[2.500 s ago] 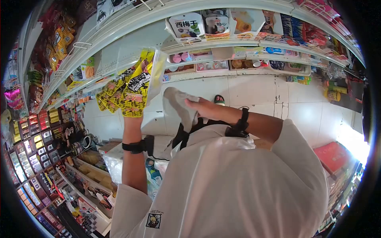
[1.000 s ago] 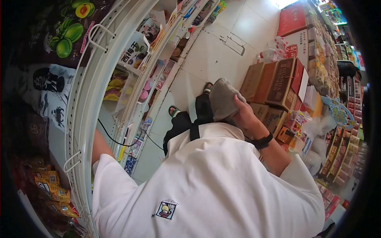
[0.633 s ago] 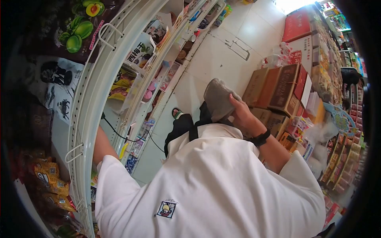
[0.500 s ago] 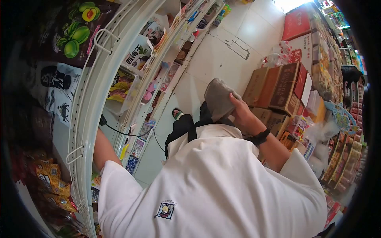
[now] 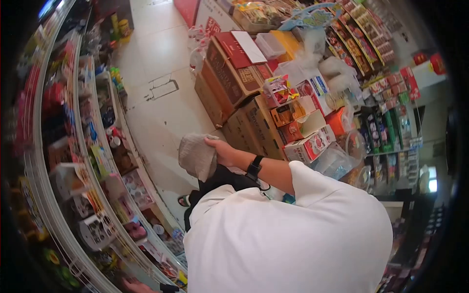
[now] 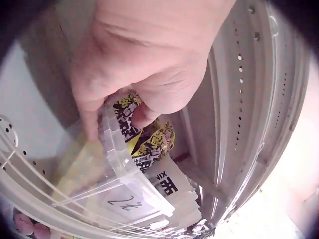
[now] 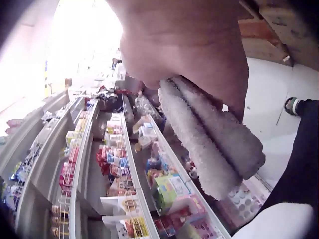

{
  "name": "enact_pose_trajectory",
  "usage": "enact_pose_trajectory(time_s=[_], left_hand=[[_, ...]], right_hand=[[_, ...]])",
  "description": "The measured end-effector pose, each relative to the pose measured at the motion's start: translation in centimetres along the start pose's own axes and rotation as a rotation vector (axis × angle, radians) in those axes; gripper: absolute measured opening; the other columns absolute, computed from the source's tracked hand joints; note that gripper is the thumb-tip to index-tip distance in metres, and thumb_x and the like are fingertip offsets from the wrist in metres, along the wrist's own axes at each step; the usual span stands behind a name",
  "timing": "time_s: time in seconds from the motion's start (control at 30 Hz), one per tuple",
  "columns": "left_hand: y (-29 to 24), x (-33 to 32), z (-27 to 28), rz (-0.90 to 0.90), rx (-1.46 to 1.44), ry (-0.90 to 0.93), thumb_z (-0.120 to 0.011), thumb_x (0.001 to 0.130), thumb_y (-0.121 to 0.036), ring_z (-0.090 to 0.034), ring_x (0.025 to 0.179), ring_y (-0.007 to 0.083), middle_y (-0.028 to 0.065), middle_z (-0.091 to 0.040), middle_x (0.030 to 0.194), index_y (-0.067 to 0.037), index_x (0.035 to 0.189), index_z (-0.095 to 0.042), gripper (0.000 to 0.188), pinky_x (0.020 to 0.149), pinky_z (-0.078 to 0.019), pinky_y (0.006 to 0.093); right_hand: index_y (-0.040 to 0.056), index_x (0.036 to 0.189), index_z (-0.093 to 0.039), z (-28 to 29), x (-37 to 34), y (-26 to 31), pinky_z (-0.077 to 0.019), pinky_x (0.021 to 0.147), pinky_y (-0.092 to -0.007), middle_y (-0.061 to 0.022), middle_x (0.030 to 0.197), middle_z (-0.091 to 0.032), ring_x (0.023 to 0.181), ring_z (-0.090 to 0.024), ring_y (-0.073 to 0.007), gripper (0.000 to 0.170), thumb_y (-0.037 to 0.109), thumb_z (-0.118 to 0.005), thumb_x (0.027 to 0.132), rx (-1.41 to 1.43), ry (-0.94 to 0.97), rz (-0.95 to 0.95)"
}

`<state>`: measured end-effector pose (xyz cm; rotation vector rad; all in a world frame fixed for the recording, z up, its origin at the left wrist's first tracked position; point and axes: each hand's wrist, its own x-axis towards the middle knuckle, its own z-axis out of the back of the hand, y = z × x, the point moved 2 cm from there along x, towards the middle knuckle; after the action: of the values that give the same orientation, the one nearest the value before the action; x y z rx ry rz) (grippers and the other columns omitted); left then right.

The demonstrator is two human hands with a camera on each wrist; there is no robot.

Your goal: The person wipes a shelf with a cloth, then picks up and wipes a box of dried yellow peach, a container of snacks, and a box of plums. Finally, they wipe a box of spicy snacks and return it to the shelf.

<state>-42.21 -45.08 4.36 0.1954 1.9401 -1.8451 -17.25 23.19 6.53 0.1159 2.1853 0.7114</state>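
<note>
My left hand [image 6: 149,59] pinches the rim of a clear plastic bin [image 6: 132,196] on a shelf, fingers over one side and thumb inside. Yellow-and-black packets [image 6: 149,144] lie in the bin, whose front has a handwritten label. At the bottom of the head view, the left hand [image 5: 137,285] shows only partly, among the shelves. A folded grey cloth [image 5: 198,156] [image 7: 209,139] hangs from my right hand [image 5: 225,152] [image 7: 194,50], held between thumb and fingers in front of my body, above the floor.
Long white shelves [image 5: 53,215] with wire rails and small goods run down the left side. Cardboard boxes [image 5: 229,73] are stacked on the right, with packets and plastic tubs beyond. Pale floor tiles [image 5: 156,115] lie between. White boxes [image 6: 184,199] adjoin the bin.
The yellow-packet bin, earlier held out over the floor, is now on the shelf. My head view has swung right; the left hand shows again at its bottom edge. The right still holds the cloth.
</note>
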Motion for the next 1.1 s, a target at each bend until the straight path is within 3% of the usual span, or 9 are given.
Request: enact_pose_trajectory(time_s=[0.13,0.3,0.33,0.43,0.5,0.63,0.77,0.9,1.1], left_hand=[[3.2,-14.2,-8.0,-0.224,0.321,0.030,-0.054,0.094,-0.022,-0.057,0.108,0.0293,0.0161,-0.056,0.127,-0.003,0.136,-0.048,0.046,0.098,-0.0478,0.0477],[0.5,-20.3,-26.0,-0.677,0.809,0.044,-0.055,0.092,-0.017,-0.059,0.104,0.0289,0.0175,-0.057,0.121,0.000,0.134,-0.049,0.046,0.093,-0.0492,0.0438],[0.4,-21.3,-31.9,-0.615,0.632,0.479,-0.057,0.089,-0.008,-0.060,0.103,0.0276,0.0144,-0.059,0.114,-0.002,0.134,-0.049,0.046,0.089,-0.0496,0.0406],[-2.9,-29.1,-49.5,-0.283,1.000,1.335,-0.058,0.086,0.000,-0.061,0.101,0.0270,0.0164,-0.063,0.111,-0.003,0.134,-0.053,0.049,0.090,-0.0483,0.0397],[-4.6,-32.8,-58.8,-0.867,1.154,1.838,-0.059,0.085,0.000,-0.061,0.099,0.0321,0.0175,-0.063,0.112,-0.005,0.132,-0.057,0.047,0.089,-0.0480,0.0430],[-9.9,-46.3,-72.7,-1.116,0.866,2.188,-0.063,0.078,0.001,-0.063,0.094,0.0317,0.0099,-0.066,0.106,-0.012,0.114,-0.066,0.039,0.086,-0.0501,0.0437],[-11.3,-57.4,-78.8,-1.443,0.377,2.357,-0.066,0.067,0.001,-0.068,0.081,0.0324,0.0105,-0.069,0.091,-0.016,0.094,-0.066,0.031,0.082,-0.0534,0.0489],[-9.3,-63.1,-79.5,-1.204,0.580,2.391,-0.067,0.067,-0.002,-0.069,0.081,0.0314,0.0097,-0.070,0.090,-0.019,0.092,-0.066,0.030,0.082,-0.0544,0.0503],[-5.9,-67.0,-77.6,-1.006,0.654,2.747,-0.068,0.067,-0.004,-0.069,0.080,0.0296,0.0091,-0.070,0.090,-0.016,0.092,-0.067,0.027,0.080,-0.0555,0.0476]], right_hand=[[0.0081,0.145,-0.043,5.6,0.8,0.9,-0.0330,0.114,-0.0448,-0.0099,0.146,-0.049,0.135,-0.046,-0.0282,0.052,0.040,-0.047,0.104,0.127,-0.044,0.051],[0.0079,0.142,-0.046,10.8,-1.3,5.3,-0.0355,0.112,-0.0432,-0.0090,0.141,-0.053,0.131,-0.050,-0.0272,0.050,0.038,-0.051,0.102,0.203,-0.099,0.153],[0.0094,0.139,-0.050,12.4,-1.1,6.0,-0.0380,0.109,-0.0420,-0.0078,0.138,-0.056,0.128,-0.053,-0.0263,0.050,0.038,-0.057,0.098,0.286,-0.080,0.188],[0.0102,0.133,-0.057,16.2,-1.8,9.3,-0.0424,0.105,-0.0399,-0.0061,0.132,-0.061,0.121,-0.058,-0.0241,0.047,0.031,-0.068,0.092,0.368,-0.063,0.277],[0.0095,0.131,-0.059,19.0,-2.1,10.1,-0.0442,0.103,-0.0390,-0.0056,0.128,-0.063,0.117,-0.060,-0.0229,0.047,0.023,-0.072,0.088,0.370,-0.068,0.316],[0.0056,0.123,-0.064,24.8,-3.6,11.3,-0.0470,0.098,-0.0357,-0.0038,0.115,-0.069,0.107,-0.062,-0.0179,0.043,0.012,-0.074,0.082,-0.039,-0.218,0.530],[0.0060,0.116,-0.068,27.6,-10.6,10.3,-0.0499,0.091,-0.0361,-0.0104,0.106,-0.072,0.099,-0.067,-0.0248,0.038,0.015,-0.073,0.079,-0.473,-0.440,0.431],[0.0069,0.114,-0.068,28.6,-15.7,5.7,-0.0516,0.088,-0.0412,-0.0196,0.105,-0.070,0.101,-0.066,-0.0356,0.039,0.019,-0.073,0.077,-0.585,-0.750,0.301],[0.0062,0.117,-0.067,28.2,-18.7,-3.3,-0.0515,0.088,-0.0410,-0.0210,0.105,-0.070,0.101,-0.067,-0.0359,0.042,0.021,-0.073,0.078,-0.378,-1.016,0.122]])
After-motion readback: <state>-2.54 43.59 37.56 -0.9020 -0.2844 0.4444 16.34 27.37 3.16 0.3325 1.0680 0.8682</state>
